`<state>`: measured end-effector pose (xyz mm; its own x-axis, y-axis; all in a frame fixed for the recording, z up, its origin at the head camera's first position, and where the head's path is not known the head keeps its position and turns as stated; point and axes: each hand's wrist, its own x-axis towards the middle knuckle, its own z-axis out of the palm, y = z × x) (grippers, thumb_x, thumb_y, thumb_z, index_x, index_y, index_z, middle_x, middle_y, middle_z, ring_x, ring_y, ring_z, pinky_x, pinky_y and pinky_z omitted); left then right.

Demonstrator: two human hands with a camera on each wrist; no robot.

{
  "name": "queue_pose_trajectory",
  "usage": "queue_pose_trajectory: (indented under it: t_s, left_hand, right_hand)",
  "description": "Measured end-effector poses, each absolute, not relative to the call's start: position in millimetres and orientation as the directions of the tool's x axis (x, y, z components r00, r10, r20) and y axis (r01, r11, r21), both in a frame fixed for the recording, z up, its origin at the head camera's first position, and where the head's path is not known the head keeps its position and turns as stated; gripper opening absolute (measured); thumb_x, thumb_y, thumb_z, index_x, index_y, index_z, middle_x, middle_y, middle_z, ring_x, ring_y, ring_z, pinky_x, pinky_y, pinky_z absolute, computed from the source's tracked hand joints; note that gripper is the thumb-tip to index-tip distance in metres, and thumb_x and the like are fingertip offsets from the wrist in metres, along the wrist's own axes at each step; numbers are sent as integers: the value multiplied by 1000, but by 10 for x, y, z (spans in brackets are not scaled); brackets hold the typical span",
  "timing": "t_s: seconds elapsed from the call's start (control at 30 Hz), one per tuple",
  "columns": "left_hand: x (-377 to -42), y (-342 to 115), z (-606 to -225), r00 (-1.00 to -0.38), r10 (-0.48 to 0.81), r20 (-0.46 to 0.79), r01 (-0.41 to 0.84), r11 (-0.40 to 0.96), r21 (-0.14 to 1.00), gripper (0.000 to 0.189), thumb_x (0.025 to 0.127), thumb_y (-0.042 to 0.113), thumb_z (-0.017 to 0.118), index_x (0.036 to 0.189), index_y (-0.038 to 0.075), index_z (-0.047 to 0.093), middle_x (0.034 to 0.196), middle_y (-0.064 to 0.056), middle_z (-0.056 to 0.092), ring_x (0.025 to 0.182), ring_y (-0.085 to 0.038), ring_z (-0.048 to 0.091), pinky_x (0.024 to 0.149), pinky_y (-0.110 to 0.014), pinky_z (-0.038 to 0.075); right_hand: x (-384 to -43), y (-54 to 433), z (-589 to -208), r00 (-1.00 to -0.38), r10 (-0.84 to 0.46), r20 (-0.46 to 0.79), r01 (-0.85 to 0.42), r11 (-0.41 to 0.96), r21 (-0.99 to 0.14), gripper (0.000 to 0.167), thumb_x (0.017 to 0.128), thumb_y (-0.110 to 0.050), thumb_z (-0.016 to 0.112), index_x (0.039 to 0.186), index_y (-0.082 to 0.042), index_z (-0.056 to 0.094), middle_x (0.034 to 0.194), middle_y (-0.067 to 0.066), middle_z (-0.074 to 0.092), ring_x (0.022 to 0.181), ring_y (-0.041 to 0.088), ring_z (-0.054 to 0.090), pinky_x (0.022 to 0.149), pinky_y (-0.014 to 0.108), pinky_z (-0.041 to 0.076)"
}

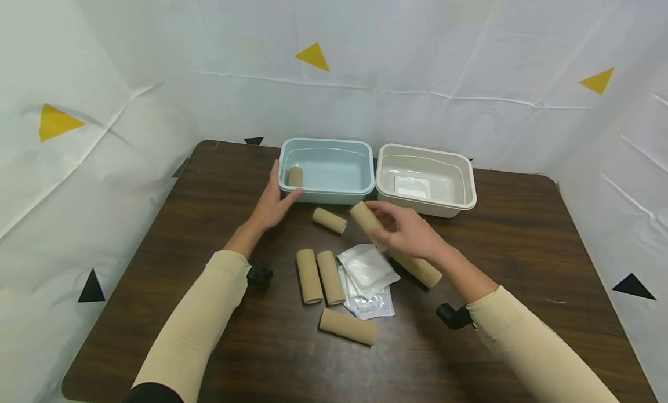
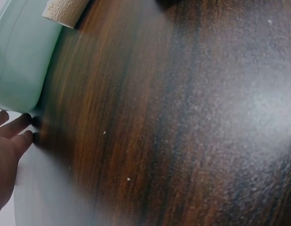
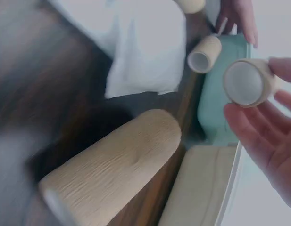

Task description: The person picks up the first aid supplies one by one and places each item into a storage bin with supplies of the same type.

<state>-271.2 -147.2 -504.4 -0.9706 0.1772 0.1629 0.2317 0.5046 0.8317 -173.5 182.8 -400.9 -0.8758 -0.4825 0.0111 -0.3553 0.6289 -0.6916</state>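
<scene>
My right hand (image 1: 404, 229) pinches a tan bandage roll (image 1: 365, 216) between thumb and fingers, above the table in front of the tubs. In the right wrist view, the roll's (image 3: 246, 84) pale round end faces the camera. My left hand (image 1: 271, 203) is at the left front corner of the light blue tub (image 1: 339, 192), fingers along its side and thumb near the front rim. Its fingers look fairly straight. A tan roll (image 1: 295, 177) stands inside that tub. A short roll (image 1: 330, 220) lies just in front of it.
To the right, a beige tub (image 1: 425, 204) contains a flat white packet (image 1: 412, 187). Several longer tan rolls (image 1: 309, 276) lie around a pile of white sealed packets (image 1: 367, 269) mid-table. White sheeting (image 1: 417, 43) hangs behind the brown table (image 1: 250, 345).
</scene>
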Motion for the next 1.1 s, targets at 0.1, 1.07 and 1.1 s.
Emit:
queue_pose_trajectory:
  t_s: [0.1, 1.07, 1.1]
  left_hand:
    - [-2712, -1467, -5053, -968, 183, 169, 240, 504, 830, 93, 97, 49, 57, 158, 24, -9, 164, -5, 4, 148, -21, 11, 116, -47, 15]
    - [-2668, -1375, -5007, -974, 179, 139, 212, 503, 838, 90, 96, 51, 56, 157, 31, -8, 164, -4, 7, 147, -22, 14, 115, -49, 17]
    - [-2672, -1373, -5009, -974, 180, 139, 213, 503, 838, 90, 97, 51, 56, 157, 31, -7, 164, -4, 7, 147, -22, 14, 115, -49, 17]
  right_hand:
    - [-1897, 1764, -3995, -922, -386, -42, -189, 541, -820, 55, 94, -15, 65, 146, -10, 46, 124, 18, 59, 103, 31, 63, 70, 45, 55]
    - [-2601, 1361, -3966, -956, 99, -274, 273, -32, -962, 65, 96, -15, 63, 151, -6, 30, 135, 21, 46, 112, 33, 57, 75, 42, 56]
    - [-2597, 1358, -3968, -957, 104, -271, 269, -40, -962, 65, 96, -14, 63, 151, -5, 29, 135, 22, 45, 113, 34, 57, 72, 39, 57]
